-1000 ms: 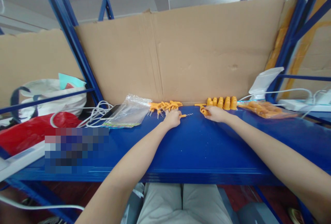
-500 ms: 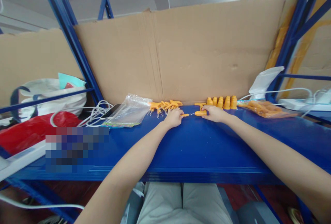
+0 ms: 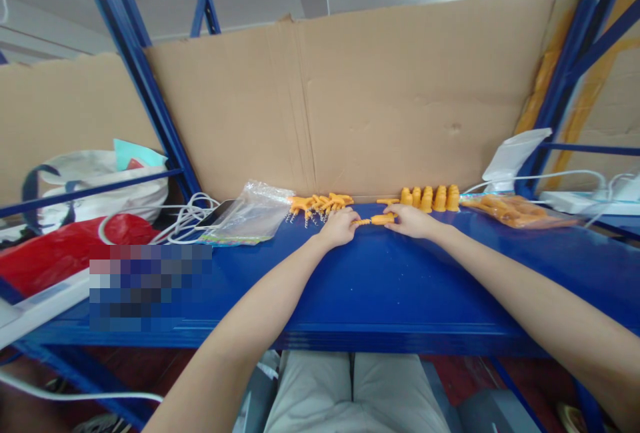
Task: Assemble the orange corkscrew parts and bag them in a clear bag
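My left hand [image 3: 340,227] is closed on the handle end of an orange corkscrew [image 3: 359,223], whose spiral points right. Pinched between the fingers of my right hand [image 3: 411,221] is an orange tubular sleeve [image 3: 383,219], lying in line with the corkscrew. The corkscrew's tip meets the sleeve's left end, and most of the metal spiral is out of sight. Just behind my left hand lies a pile of orange corkscrews [image 3: 320,203] with bare metal spirals. An orange T-shaped piece [image 3: 387,201] rests behind my right hand, beside several upright orange bell-shaped parts [image 3: 426,199].
On the right of the blue shelf [image 3: 370,286] lies a clear bag of orange parts [image 3: 520,211]. Leftward are a clear plastic bag [image 3: 250,216], white cables [image 3: 193,213] and a red bag [image 3: 115,233]. A cardboard sheet [image 3: 390,99] stands along the back.
The sleeve has moved left toward the corkscrew, and the gap of bare spiral between them has closed up. My right hand's fingers now grip nearer the sleeve's right end.
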Demonstrator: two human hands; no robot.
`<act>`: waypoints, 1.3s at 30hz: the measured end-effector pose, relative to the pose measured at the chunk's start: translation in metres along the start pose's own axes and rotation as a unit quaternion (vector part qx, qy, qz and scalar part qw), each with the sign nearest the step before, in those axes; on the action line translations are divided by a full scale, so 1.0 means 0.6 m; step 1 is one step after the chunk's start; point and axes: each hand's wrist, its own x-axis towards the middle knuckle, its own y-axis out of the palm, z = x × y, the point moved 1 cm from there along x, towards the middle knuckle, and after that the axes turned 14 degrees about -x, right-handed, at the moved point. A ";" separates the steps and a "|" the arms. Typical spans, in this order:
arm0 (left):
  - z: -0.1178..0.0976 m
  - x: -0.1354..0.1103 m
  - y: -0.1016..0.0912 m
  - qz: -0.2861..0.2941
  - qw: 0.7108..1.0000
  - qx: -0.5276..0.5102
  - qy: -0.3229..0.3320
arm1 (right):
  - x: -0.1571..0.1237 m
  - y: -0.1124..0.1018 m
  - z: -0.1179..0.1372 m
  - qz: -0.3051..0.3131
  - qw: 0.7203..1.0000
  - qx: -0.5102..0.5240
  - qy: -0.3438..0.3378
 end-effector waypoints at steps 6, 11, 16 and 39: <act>0.002 0.003 0.005 -0.009 0.999 -0.015 0.033 | 0.001 0.002 0.006 -0.013 1.000 0.023 -0.006; 0.007 0.003 0.006 -0.018 0.999 -0.021 0.043 | 0.001 0.006 0.002 -0.046 0.997 0.056 -0.014; 0.009 0.002 0.005 -0.022 0.998 -0.017 0.063 | 0.001 0.006 0.002 -0.051 0.994 0.099 0.007; 0.017 -0.001 -0.019 0.073 0.985 -0.029 -0.151 | -0.001 -0.012 0.013 -0.024 0.989 0.142 0.025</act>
